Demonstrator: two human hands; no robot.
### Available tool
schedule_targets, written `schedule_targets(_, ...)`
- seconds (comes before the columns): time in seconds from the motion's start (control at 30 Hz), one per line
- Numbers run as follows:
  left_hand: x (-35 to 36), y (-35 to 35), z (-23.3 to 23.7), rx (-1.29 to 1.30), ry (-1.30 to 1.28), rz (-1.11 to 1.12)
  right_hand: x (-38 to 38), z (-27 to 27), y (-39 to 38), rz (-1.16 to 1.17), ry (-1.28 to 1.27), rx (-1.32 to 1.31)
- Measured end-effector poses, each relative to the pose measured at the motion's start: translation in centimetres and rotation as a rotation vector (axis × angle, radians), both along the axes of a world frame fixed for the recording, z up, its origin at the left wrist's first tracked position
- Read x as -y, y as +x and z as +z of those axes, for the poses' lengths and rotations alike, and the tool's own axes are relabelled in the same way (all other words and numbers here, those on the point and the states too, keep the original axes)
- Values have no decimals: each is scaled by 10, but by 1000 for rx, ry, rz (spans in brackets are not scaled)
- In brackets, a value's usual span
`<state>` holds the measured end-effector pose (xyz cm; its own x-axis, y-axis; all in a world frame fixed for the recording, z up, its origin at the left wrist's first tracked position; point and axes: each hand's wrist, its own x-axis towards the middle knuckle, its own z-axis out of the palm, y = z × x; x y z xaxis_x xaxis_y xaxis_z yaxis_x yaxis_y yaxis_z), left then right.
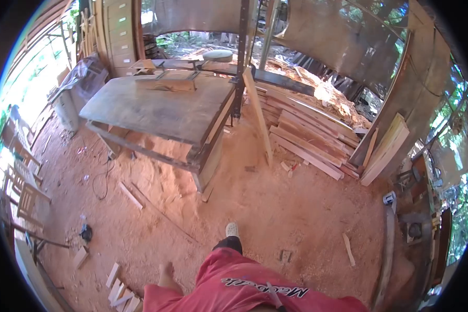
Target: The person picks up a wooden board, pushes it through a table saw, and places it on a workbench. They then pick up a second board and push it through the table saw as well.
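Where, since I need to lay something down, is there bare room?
The tabletop nearer you than its plank; the floor between the board stack and loose stick. Crowded: that stack, and around the wood offcuts, lower left.

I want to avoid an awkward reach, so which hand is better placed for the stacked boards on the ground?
Probably the right hand: the stacked boards lie ahead, on the person's right side. Neither hand is visible, so their exact positions cannot be told.
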<state>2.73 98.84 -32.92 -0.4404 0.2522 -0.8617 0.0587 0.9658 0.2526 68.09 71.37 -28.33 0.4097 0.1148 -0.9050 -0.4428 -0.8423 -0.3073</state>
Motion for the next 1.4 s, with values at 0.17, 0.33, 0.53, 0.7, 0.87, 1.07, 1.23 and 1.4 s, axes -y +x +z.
schedule_targets(0.17,-256,136,-31,-285,760,-1233,-105,27,42,98,141,89)
schedule_targets(0.33,-438,346,117,116,742,-1209,-218,66,95,-126,263,226)
schedule_targets(0.53,-574,487,239,574,1008,-436,-307,63,153,-36,163,158)
schedule_targets(0.7,-710,524,265,476,1199,-460,-286,-56,258,-115,79,-120)
schedule_targets(0.87,-818,565,226,438,1223,134,-407,66,321,-61,80,88)
schedule_targets(1.07,-830,579,199,17,1128,298,-478,85,424,-58,228,311)
schedule_targets(1.23,-710,624,149,318,1522,159,-535,68,467,-52,257,339)
schedule_targets(1.4,-676,673,159,200,1302,398,-676,53,431,339,333,314)
